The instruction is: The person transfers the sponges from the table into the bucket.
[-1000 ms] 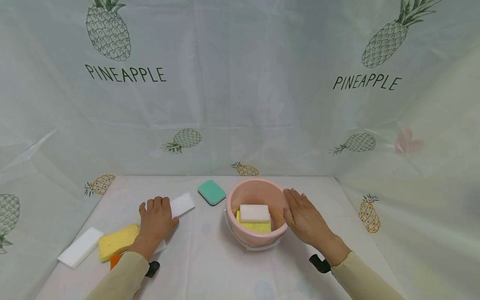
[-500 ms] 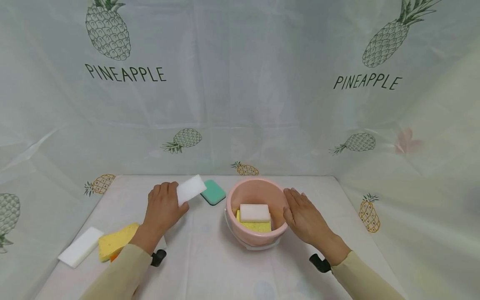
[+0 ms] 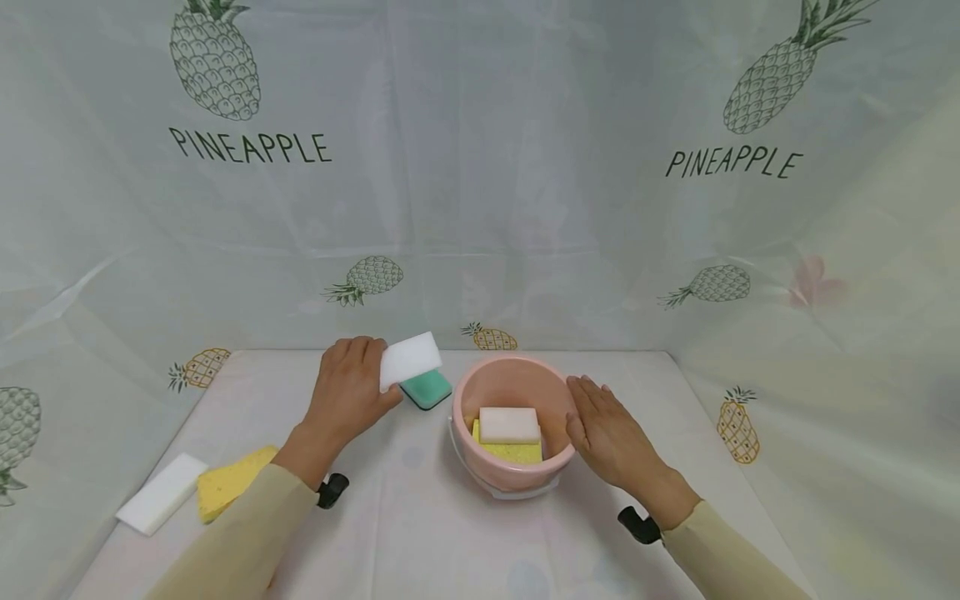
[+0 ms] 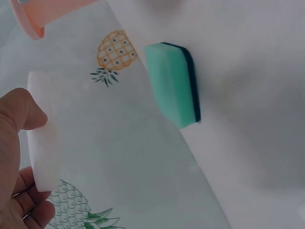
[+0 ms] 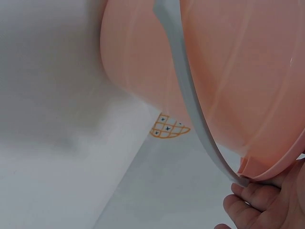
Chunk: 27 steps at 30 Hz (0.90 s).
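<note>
My left hand (image 3: 348, 387) holds a flat white sponge (image 3: 411, 360), pinched between thumb and fingers, raised off the table. In the left wrist view the thumb lies over one face of the sponge (image 4: 44, 148) while fingers curl behind it. Beyond and below it lies a green sponge (image 3: 426, 388) with a dark underside, partly covered in the head view. My right hand (image 3: 618, 433) rests with extended fingers against the right rim of a pink bucket (image 3: 513, 477), close to where its pale handle (image 5: 190, 100) joins. Inside the bucket are a whitish sponge (image 3: 510, 425) and a yellow one (image 3: 517, 453).
At the table's left side lie another white sponge (image 3: 161, 494) and a yellow sponge (image 3: 234, 481), partly behind my left sleeve. A pineapple-print sheet (image 3: 480, 167) rises behind the table (image 3: 450, 550). Each wrist wears a small black device (image 3: 639, 525).
My left hand has lifted the white sponge from the table and carried it up and right, so it now overlaps the green sponge. My right hand and the bucket have stayed put.
</note>
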Each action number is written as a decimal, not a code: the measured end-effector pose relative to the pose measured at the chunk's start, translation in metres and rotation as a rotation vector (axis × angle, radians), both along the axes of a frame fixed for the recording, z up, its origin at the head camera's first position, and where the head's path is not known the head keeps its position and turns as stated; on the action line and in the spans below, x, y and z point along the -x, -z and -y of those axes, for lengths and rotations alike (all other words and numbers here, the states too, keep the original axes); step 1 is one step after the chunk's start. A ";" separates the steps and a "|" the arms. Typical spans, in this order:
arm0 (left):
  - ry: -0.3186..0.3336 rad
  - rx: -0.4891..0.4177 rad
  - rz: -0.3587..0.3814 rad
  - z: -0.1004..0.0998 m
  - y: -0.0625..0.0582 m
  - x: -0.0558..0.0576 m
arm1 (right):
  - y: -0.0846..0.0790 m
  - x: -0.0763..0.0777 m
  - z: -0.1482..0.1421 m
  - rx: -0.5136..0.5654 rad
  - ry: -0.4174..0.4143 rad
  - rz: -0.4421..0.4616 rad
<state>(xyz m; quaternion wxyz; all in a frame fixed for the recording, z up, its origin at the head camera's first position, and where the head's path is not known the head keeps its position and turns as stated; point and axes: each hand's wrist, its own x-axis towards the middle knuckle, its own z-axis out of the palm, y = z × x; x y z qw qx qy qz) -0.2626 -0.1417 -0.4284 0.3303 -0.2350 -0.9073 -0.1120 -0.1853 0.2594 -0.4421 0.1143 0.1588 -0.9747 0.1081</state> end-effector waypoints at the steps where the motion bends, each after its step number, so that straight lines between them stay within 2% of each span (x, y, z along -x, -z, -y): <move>1: 0.006 -0.001 -0.003 -0.002 -0.001 0.000 | 0.000 0.000 0.000 -0.001 0.000 0.000; 9: 0.041 -0.001 -0.017 -0.012 -0.010 0.003 | 0.000 -0.001 0.001 0.001 -0.013 -0.027; 18: 0.024 -0.027 0.117 -0.035 -0.033 -0.001 | -0.003 0.001 0.000 0.000 0.002 0.005; 22: 0.034 0.009 0.151 -0.048 -0.041 -0.006 | -0.003 0.001 0.000 0.000 0.001 0.007; 27: 0.067 0.108 0.198 -0.069 -0.048 -0.010 | -0.004 0.000 0.002 -0.004 0.008 0.010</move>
